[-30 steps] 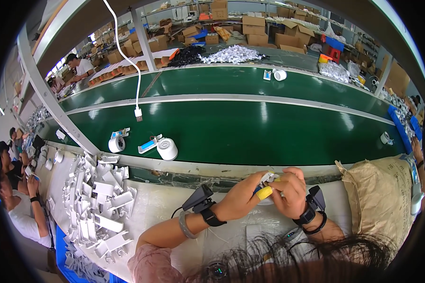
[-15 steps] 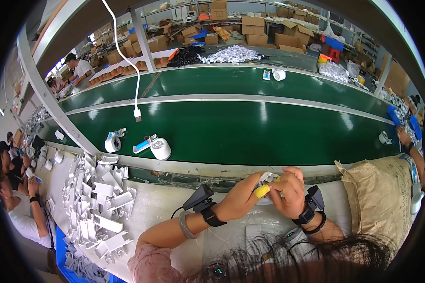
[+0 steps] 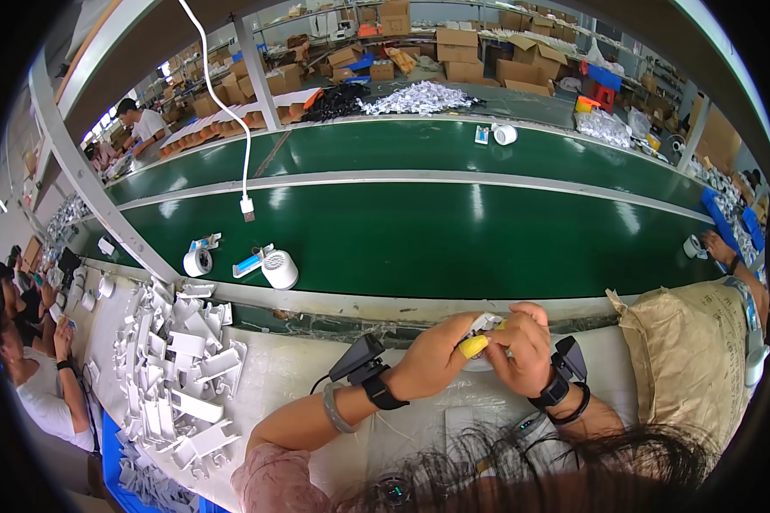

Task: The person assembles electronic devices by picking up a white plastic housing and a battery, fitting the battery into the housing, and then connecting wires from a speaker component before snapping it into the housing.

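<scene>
Both my hands meet over the white worktable (image 3: 291, 376), just in front of the green conveyor belt (image 3: 419, 239). My left hand (image 3: 441, 355) grips a small white plastic part (image 3: 485, 326) and shows a yellow finger cover (image 3: 473, 346). My right hand (image 3: 522, 346) closes on the same part from the right. Each wrist wears a black band with a small device on it.
A heap of white plastic pieces (image 3: 180, 359) lies at the left of the table. On the belt ride two small white round units (image 3: 280, 269) (image 3: 198, 262). A white cable (image 3: 246, 205) hangs above the belt. A brown sack (image 3: 684, 359) stands at right. Other people work at left.
The two white units on the belt have drifted left. My hands stay together on the small part, barely shifted.
</scene>
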Motion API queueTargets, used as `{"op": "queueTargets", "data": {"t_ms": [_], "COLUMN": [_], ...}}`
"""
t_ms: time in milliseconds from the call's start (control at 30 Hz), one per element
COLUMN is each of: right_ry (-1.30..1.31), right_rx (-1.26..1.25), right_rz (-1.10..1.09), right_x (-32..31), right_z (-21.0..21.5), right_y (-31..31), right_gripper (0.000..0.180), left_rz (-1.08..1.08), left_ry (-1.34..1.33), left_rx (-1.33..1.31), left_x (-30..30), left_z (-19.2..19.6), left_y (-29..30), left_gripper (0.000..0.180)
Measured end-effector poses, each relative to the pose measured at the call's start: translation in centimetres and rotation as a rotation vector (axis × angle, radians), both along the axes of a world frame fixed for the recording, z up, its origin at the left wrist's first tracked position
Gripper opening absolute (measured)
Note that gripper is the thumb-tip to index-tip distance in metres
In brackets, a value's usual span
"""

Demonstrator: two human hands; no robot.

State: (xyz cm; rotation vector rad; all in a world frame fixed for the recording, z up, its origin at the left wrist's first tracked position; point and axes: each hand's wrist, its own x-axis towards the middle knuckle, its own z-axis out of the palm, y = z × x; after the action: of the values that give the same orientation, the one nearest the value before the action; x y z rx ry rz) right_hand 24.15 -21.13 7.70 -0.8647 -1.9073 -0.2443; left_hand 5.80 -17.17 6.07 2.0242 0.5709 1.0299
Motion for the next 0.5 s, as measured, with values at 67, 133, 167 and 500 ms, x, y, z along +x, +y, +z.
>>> {"op": "queueTargets", "data": {"t_ms": [67, 133, 167, 500], "right_ry": [0.003, 0.006, 0.002, 0.001], "right_rx": [-0.006, -0.012, -0.014, -0.028], "right_rz": [-0.01, -0.012, -0.009, 0.012], "right_x": [0.1, 0.1, 0.1, 0.3], "right_z": [-0.1, -0.1, -0.1, -0.3], "right_y": [0.0, 0.2, 0.3, 0.6], "right_gripper": [0.025, 0.025, 0.025, 0.023], "left_rz": [-0.024, -0.04, -0.047, -0.14], "left_ry": [0.027, 0.055, 0.038, 0.028], "left_rx": [-0.052, -0.102, -0.112, -0.436], "left_x": [-0.2, -0.2, -0.2, -0.4], "left_z": [0.6, 0.7, 0.6, 1.9], "left_y": [0.1, 0.1, 0.2, -0.1], "left_gripper": [0.031, 0.031, 0.032, 0.038]}}
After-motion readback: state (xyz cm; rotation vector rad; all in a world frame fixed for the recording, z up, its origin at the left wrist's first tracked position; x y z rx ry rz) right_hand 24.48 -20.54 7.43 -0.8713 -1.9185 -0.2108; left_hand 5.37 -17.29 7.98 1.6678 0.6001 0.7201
